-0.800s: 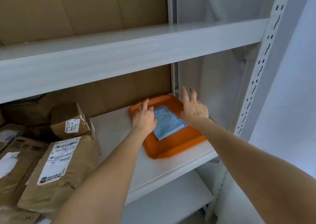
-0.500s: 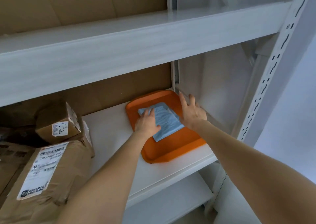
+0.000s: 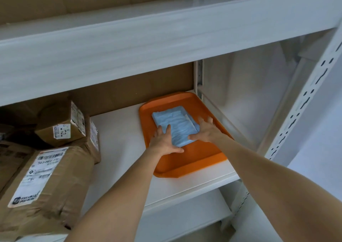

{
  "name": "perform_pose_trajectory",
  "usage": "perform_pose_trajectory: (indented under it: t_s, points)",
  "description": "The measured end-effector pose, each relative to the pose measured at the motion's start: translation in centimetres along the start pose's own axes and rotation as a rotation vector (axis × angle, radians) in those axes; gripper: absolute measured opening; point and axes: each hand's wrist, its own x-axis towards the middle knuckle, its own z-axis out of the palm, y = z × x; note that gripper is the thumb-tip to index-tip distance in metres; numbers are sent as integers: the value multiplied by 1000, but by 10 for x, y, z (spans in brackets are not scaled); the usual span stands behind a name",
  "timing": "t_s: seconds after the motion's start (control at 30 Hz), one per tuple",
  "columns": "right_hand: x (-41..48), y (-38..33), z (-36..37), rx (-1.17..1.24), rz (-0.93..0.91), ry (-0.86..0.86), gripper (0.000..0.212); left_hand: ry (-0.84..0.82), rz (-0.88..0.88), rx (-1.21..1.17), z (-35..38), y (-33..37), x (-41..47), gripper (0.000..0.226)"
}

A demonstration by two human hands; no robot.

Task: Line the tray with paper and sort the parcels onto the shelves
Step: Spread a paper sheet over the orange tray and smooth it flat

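Paper (image 3: 174,123): blue, folded, flat on the tray (image 3: 187,169) floor, towards the far half. Covers only part of it, so lining looks unfinished.
Long axis runs front to back, in line with the tray's.

Left grip (image 3: 164,140): fingers straight and spread, pressing the paper's near-left corner, thumb out on bare tray. Holds nothing.
Right grip (image 3: 207,132): same flat spread along the paper's right edge, thumb on the near corner. Holds nothing.

Both sit at the paper's near end and it stretches away from them. Neither is nearer, so unfolding probably takes both.

Tray is at the right end of the middle shelf (image 3: 120,140). Brown parcels (image 3: 50,177) are stacked well apart on the left, unsorted.
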Motion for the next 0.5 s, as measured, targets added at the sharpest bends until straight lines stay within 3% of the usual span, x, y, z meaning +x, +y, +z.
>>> perform_pose_trajectory:
  t_s: [0.1,0.37,0.5]
  points:
    - [10,-3,2,76,64,83,82,58,44,98,0,1,1,109]
    - [15,-6,7,329,156,50,61,28,44,55,3,-7,-2,83]
    - [8,-8,7,267,161,18,39,36,66,46,0,-9,-4,71]
